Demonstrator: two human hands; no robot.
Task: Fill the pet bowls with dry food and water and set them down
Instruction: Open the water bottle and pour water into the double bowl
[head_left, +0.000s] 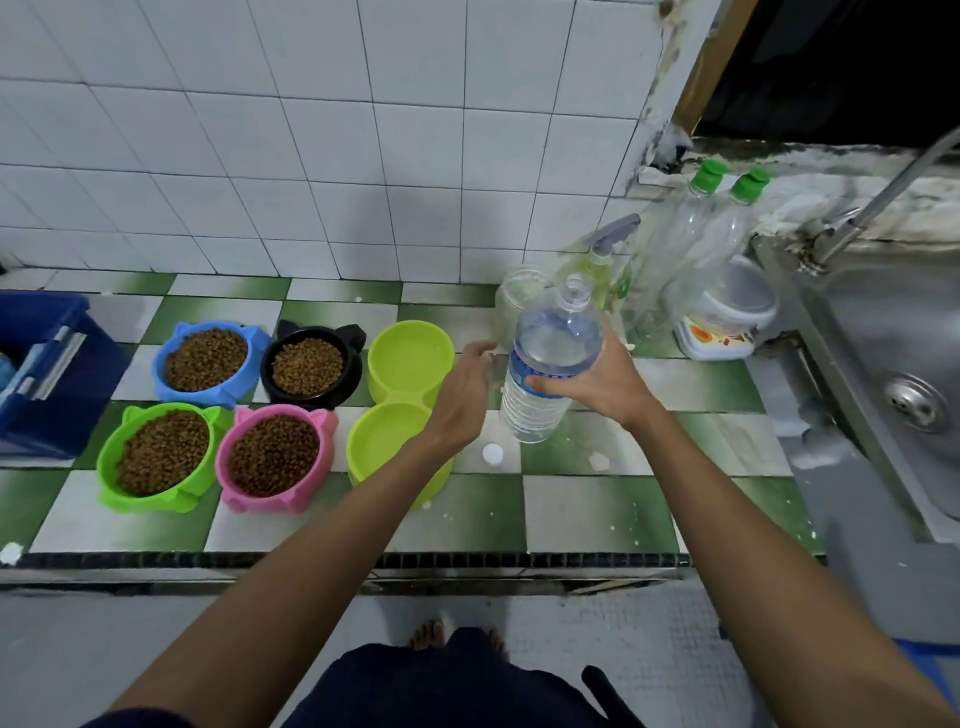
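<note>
Four bowls hold dry food on the checkered counter: blue (208, 361), black (308, 367), green (158, 454) and pink (274, 457). To their right stands a lime double bowl (402, 400) whose two cups seem to hold clear water. My right hand (597, 382) grips an uncapped water bottle (550, 358), upright and slightly tilted, right of the double bowl. My left hand (465, 387) hovers beside the bottle with relaxed fingers, holding nothing. The white bottle cap (492, 453) lies on the counter below the bottle.
A blue crate (47, 374) sits at the far left. Behind the bottle stand a clear jar (519, 299), a spray bottle (605, 265), two green-capped bottles (691, 244) and a lidded tub (727, 317). A steel sink (904, 374) with tap lies right.
</note>
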